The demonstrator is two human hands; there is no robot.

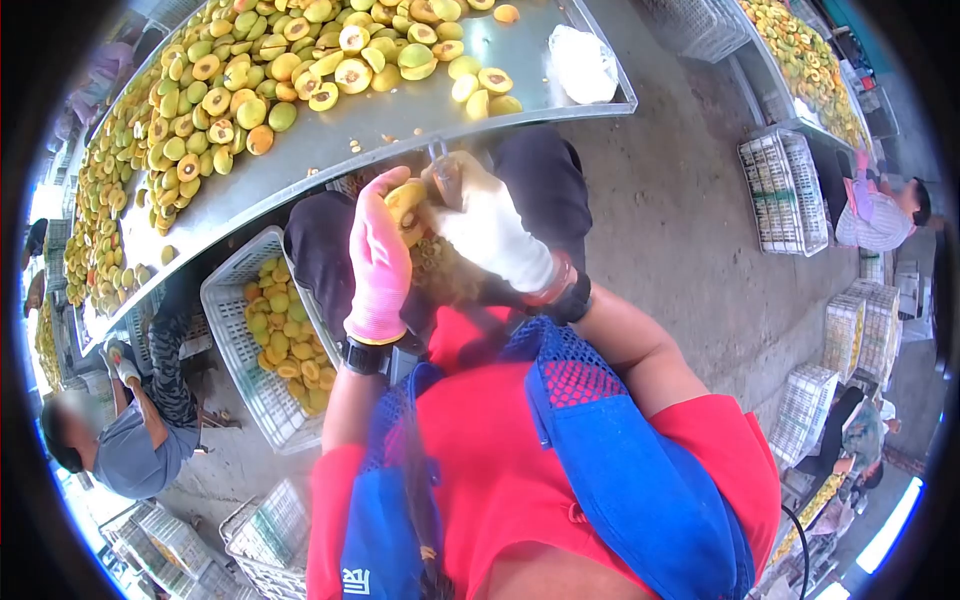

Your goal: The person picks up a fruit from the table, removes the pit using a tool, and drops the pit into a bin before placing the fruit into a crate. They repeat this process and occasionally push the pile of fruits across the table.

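Head view: both hands meet just below the near edge of the metal table, over the person's lap
Left hand: in a pink glove; fingers curled round an apricot, gripping it from the left
Right hand: in a white glove; clenched on a small knife, whose tip sits at the apricot's right side; blur hides how deep the blade is
Apricot: between the two gloves, touching both; a yellow face shows, but I cannot tell whether it is fully split
Metal table: a bare strip runs along the near edge; behind it, cut halves with brown pit hollows cover the surface toward the far edge and left end
Plastic bag: crumpled and white, near the table's right corner, apart from the halves
White crate: on the floor under the near edge, beside the left knee; whole fruit fills roughly its lower part
Progress: judging by the covered table, much fruit is cut; the crate holds more uncut, so a good share seems left
Farther out: a co-worker crouches at lower left; stacked crates stand at right; another person sits beyond them
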